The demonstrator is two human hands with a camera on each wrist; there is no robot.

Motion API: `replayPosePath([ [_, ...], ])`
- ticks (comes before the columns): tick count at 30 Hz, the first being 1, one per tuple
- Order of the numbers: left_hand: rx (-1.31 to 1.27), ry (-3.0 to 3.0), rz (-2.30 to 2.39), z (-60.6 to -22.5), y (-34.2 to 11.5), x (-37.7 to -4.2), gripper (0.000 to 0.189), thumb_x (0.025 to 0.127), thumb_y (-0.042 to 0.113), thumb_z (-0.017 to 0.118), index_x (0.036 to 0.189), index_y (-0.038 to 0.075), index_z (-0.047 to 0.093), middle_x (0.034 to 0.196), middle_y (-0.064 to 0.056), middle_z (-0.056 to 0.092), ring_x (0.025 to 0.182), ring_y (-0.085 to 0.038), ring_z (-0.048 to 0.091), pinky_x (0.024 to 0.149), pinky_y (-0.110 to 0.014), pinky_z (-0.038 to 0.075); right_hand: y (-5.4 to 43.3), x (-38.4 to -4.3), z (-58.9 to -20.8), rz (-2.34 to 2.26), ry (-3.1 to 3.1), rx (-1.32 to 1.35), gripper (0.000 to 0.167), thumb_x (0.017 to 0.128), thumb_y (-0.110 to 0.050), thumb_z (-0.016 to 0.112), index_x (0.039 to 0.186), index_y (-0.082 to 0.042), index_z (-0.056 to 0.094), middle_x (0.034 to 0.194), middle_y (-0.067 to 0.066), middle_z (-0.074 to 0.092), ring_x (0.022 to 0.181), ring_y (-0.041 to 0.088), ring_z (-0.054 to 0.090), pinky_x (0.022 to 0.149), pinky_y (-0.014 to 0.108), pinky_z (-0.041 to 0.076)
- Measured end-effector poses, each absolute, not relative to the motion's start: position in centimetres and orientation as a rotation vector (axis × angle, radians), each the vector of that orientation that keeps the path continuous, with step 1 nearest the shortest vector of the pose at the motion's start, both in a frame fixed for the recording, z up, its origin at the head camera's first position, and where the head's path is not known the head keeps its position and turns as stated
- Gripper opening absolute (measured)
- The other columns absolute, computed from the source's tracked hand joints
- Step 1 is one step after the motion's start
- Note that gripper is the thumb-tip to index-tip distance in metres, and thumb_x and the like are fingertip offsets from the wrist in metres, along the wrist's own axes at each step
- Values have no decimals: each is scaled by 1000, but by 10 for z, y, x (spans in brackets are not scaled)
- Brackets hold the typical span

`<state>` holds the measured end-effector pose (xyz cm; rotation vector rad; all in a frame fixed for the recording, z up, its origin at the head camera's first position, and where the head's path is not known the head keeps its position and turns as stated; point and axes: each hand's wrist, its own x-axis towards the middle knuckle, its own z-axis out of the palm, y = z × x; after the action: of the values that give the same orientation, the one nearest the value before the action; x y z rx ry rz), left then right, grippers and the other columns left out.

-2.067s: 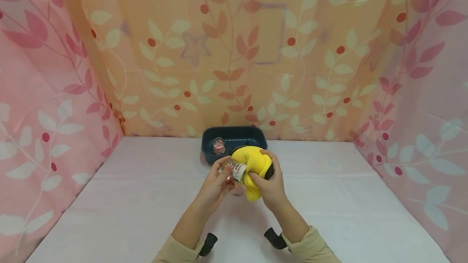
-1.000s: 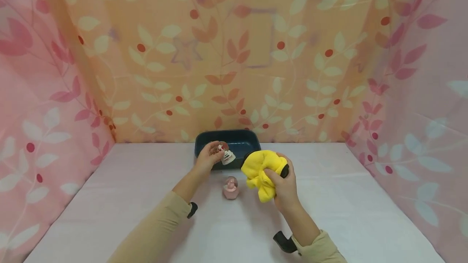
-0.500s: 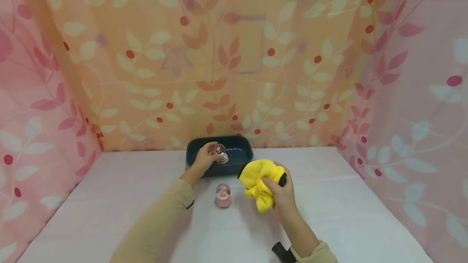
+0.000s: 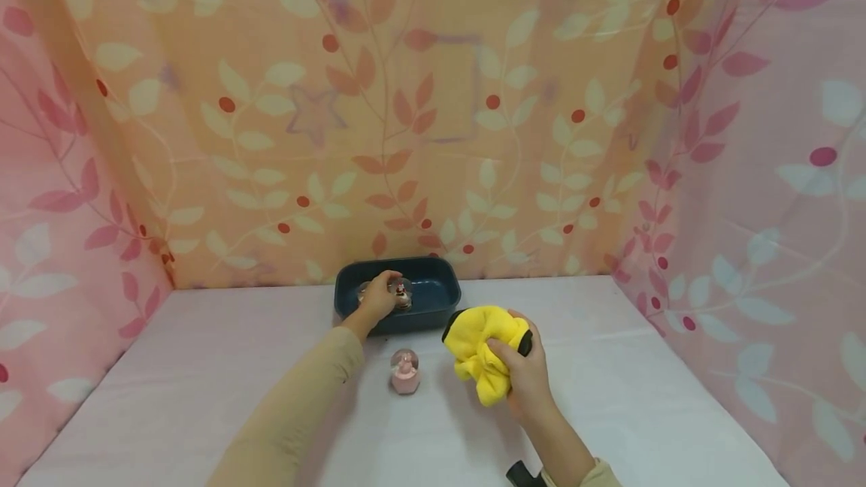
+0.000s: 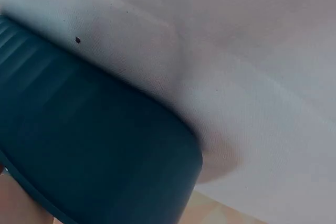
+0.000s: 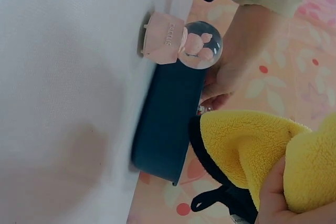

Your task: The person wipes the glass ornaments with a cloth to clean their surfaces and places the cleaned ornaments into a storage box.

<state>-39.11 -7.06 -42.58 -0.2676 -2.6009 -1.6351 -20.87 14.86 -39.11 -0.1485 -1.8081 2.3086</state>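
**Left hand [image 4: 379, 300] in the tray [image 4: 443, 316], yellow cloth [image 4: 482, 344] in the right hand [image 4: 531, 374]**

Directions were read from the tray as the centre of a dial, twelve being the far side.

At nine o'clock, well apart from the tray, hung a pink leaf-patterned side drape [image 4: 74, 246]. The left arm, in a tan sleeve [image 4: 298, 404], came in from seven o'clock and crossed the tray's near rim. Inside the tray, toward nine, a second globe [image 4: 361, 292] was mostly blocked from sight by the left hand. Just on that hand's three o'clock side sat a figure globe [image 4: 401, 294], also within the tray. The fingers seemed to reach its dome, though at this size it could not be told whether they gripped it; the left wrist view showed chiefly the tray's outer wall and a dark speck [image 5: 77, 40] on the white tabletop [image 5: 273, 108].

Behind the tray, at twelve, rose an orange leaf-print backdrop [image 4: 433, 171]. At six o'clock a pink globe [image 4: 405, 374] stood upright on the tabletop, near the tray's front and apart from both hands; its base bore raised lettering.

At four o'clock the right hand gripped the bunched cloth, thumb pressed into the folds. The cloth's black edging faced the tray's near corner, and in the right wrist view a black loop [image 6: 207, 200] hung from it. At five o'clock, by the right cuff, was a black fitting [image 4: 521, 473]. A pink right-hand drape [image 4: 764, 284] closed off three o'clock.
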Motion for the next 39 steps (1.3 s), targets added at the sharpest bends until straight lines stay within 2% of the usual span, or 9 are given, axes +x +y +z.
replayPosePath([
  [5,-247,-2648,-1618,-428,-74,-389,49,82,-13,66,128,-6,51,133,-24,51,119,-37,49,95,-47,41,146,-206,-394,2322,-1804,-156,63,88,0,61,143,-7,30,119,8,43,99,18,50,82,26,49],
  [9,-216,-2707,-1602,-429,-78,-391,47,85,-16,58,130,-5,50,135,-23,49,118,-36,48,90,-45,42,144,-205,-395,2332,-1807,-148,63,88,-1,60,143,-7,29,120,8,43,99,18,50,82,26,49],
  [14,-192,-2683,-1602,-429,-82,-397,51,82,-19,58,130,-5,50,135,-24,50,116,-35,50,84,-41,44,142,-206,-393,2338,-1798,-131,62,88,-1,60,142,-7,30,120,8,43,100,18,50,82,27,49],
  [21,-257,-2677,-1579,-423,-88,-395,65,75,-24,49,138,-6,45,140,-27,45,131,-38,41,80,-39,39,140,-207,-393,2360,-1790,-137,63,88,1,60,142,-6,30,121,8,43,99,17,51,82,27,49],
  [23,-266,-2673,-1584,-421,-87,-391,66,77,-23,49,139,-4,44,141,-27,44,133,-38,39,80,-39,38,140,-206,-394,2363,-1789,-141,63,88,1,59,142,-6,29,121,8,43,99,17,51,81,27,49],
  [27,-288,-2628,-1593,-415,-84,-383,63,78,-23,49,138,-3,45,141,-26,45,133,-38,39,87,-40,41,141,-206,-394,2370,-1788,-149,63,88,1,59,143,-7,29,121,8,43,99,17,51,81,27,50],
  [31,-322,-2567,-1645,-411,-82,-373,60,80,-24,51,137,-6,46,142,-26,44,135,-38,37,102,-43,39,143,-208,-392,2370,-1781,-156,63,88,1,59,143,-8,30,120,7,44,99,17,51,81,27,49],
  [34,-345,-2537,-1669,-408,-83,-365,58,80,-24,53,135,-8,46,141,-27,44,136,-38,36,107,-45,35,142,-207,-389,2369,-1779,-169,63,88,1,59,143,-9,30,120,6,44,99,17,51,82,27,49],
  [39,-331,-2497,-1658,-404,-93,-351,54,81,-22,54,133,-9,47,137,-29,46,132,-41,40,106,-47,35,139,-207,-387,2373,-1779,-148,62,89,1,59,143,-9,30,121,7,43,100,18,51,83,27,49],
])
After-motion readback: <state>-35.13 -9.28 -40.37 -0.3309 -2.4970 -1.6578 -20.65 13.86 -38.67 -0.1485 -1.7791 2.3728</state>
